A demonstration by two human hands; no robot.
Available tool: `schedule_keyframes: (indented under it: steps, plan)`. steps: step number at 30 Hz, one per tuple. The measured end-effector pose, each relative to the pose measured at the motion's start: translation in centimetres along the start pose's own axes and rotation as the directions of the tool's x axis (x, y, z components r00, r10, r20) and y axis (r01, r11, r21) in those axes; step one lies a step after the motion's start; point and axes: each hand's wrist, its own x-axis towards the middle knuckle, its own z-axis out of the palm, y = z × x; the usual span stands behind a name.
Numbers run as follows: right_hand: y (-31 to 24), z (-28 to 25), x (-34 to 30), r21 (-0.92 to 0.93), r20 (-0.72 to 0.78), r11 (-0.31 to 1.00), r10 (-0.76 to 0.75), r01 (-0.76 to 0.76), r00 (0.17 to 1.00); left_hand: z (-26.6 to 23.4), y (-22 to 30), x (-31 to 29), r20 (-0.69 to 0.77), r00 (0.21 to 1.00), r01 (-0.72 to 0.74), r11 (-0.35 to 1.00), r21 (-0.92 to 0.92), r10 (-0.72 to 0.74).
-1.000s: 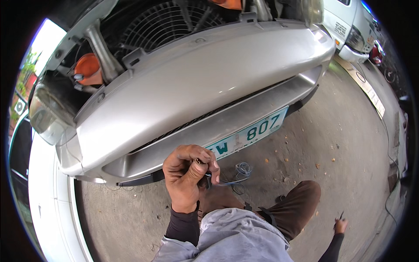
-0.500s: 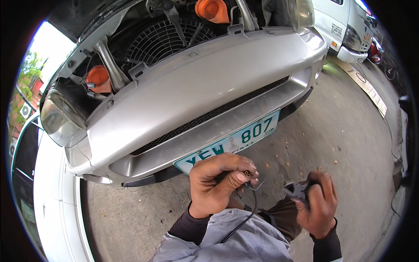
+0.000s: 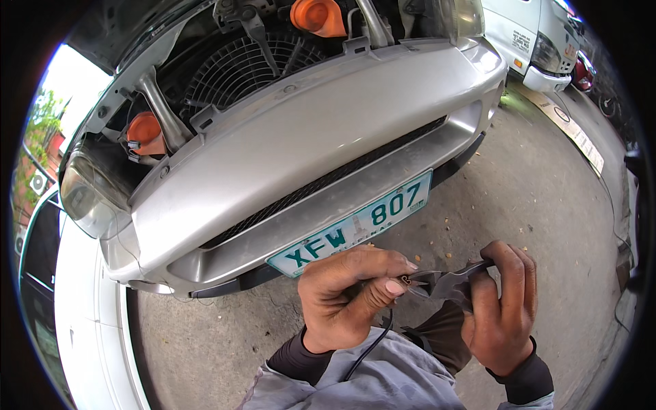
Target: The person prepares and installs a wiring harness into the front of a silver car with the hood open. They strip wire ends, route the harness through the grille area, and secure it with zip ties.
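In front of the car's bumper, my left hand (image 3: 345, 301) pinches a small brass-coloured wire terminal (image 3: 406, 279) between thumb and forefinger. A thin dark wire (image 3: 370, 351) hangs below these fingers and runs down across my lap. My right hand (image 3: 504, 318) grips a pair of metal pliers (image 3: 449, 283), its fingers hooked over the dark upper handle. The jaws point left and meet the terminal at my left fingertips. Whether they are closed on it cannot be made out, and my left fingers partly hide the wire's end.
A silver car front (image 3: 307, 137) with its hood raised fills the upper middle, its licence plate (image 3: 352, 222) just beyond my hands. Two orange horns (image 3: 146, 133) sit in the engine bay. A white car (image 3: 89, 307) stands at left, a white van (image 3: 523, 41) at far right.
My right hand has brought the pliers left and up to the terminal, with its fingers spread further along the handle. My left hand keeps its pinch. The view has shifted slightly.
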Motion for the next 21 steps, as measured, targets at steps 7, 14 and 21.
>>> schedule_keyframes:
  steps: [7, 14, 21]
  plan:
    - [0.31, -0.31, -0.24, -0.099, 0.020, 0.994, -0.036, 0.038, 0.999, 0.42, 0.47, -0.27, -0.018, 0.994, 0.109, 0.993, 0.032, -0.109]
    - [0.38, -0.10, -0.16, -0.164, 0.004, 0.986, -0.043, 0.043, 0.999, 0.66, 0.24, -0.33, -0.012, 0.996, 0.088, 0.996, 0.003, -0.088]
    - [0.42, -0.20, -0.11, -0.130, 0.009, 0.991, -0.034, 0.035, 0.999, 0.62, 0.22, -0.18, 0.003, 0.998, 0.067, 0.997, 0.047, -0.067]
